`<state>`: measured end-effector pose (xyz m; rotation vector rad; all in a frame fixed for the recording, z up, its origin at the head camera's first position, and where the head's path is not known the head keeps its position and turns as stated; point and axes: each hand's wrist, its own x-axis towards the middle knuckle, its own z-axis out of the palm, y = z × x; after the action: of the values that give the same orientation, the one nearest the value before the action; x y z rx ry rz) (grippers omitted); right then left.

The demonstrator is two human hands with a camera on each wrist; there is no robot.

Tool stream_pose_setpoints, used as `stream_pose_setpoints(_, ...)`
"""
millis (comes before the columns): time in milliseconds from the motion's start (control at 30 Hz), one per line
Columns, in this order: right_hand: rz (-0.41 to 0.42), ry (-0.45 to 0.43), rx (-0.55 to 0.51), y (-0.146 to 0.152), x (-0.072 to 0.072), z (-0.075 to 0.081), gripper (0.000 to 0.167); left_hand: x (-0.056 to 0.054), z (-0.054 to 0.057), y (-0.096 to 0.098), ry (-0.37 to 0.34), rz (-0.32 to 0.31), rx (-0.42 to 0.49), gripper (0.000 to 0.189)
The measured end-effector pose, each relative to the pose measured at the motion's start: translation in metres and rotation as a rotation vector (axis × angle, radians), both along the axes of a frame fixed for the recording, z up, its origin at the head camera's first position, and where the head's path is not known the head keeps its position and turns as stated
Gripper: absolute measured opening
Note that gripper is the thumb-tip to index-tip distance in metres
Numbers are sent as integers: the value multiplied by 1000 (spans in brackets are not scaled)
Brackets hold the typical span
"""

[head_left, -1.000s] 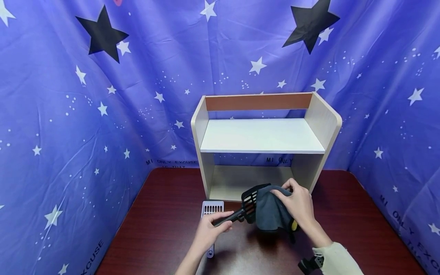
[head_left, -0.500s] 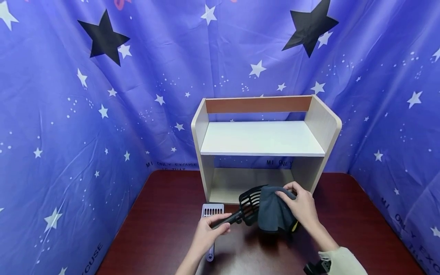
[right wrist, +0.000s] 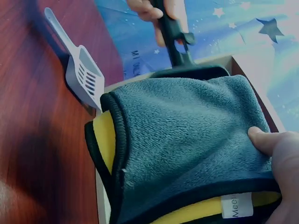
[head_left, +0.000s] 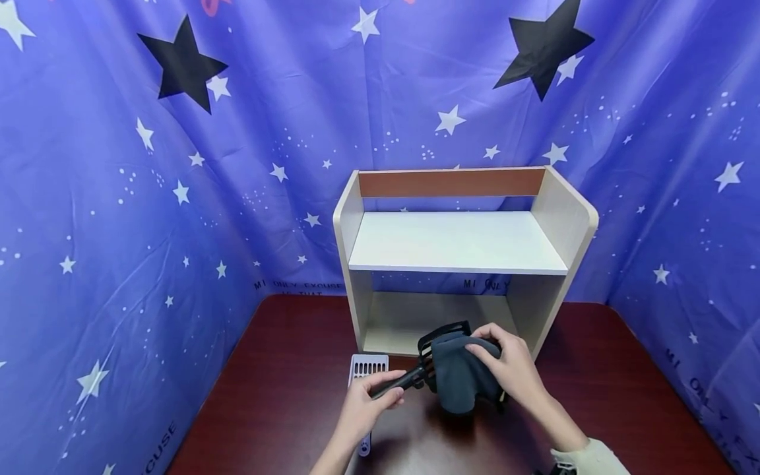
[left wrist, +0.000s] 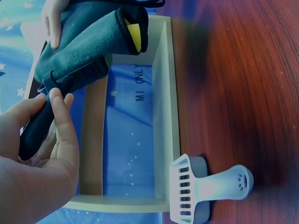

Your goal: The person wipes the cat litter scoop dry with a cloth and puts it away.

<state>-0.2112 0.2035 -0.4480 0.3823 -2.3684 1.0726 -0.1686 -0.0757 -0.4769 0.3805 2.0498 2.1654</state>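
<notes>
My left hand [head_left: 365,404] grips the handle of a black slotted litter scoop [head_left: 425,349], held above the table and tilted up to the right. A folded grey cloth [head_left: 457,369] with dark edging and a yellow inner side [right wrist: 106,140] covers much of the scoop's head. My right hand [head_left: 513,363] pinches this cloth against the scoop, its thumb [right wrist: 264,140] on the grey face in the right wrist view. What the right fingers do behind the cloth is hidden. A white litter scoop [left wrist: 205,186] with a paw-print handle lies on the table near the left hand.
A pale two-level shelf [head_left: 457,241] stands at the back of the dark red wooden table [head_left: 285,376], just beyond the hands. A blue curtain [head_left: 267,165] with stars hangs behind and on both sides.
The right hand and cloth have shifted slightly left over the scoop's head, and the cloth hangs differently. The left hand keeps its grip on the handle, while the black scoop's head has turned a little.
</notes>
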Motion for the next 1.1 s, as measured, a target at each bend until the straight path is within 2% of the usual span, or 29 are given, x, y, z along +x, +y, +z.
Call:
stream_pose_setpoints(167,-39,61,43,-12,-1,-4,21,0,2,5,5,9,-9,37)
stream_pose_setpoints(467,-139,174,49,-23,-3,-14,26,3,2,11,32,24,-38,34)
stream_pose_setpoints(833,-255,156,71,-21,-8,-13,26,3,3,10,36,26,-51,34)
stream_pose_setpoints(1100,-264,128,53,-11,-8,-9,25,1,3,4,106,-21,-20,36)
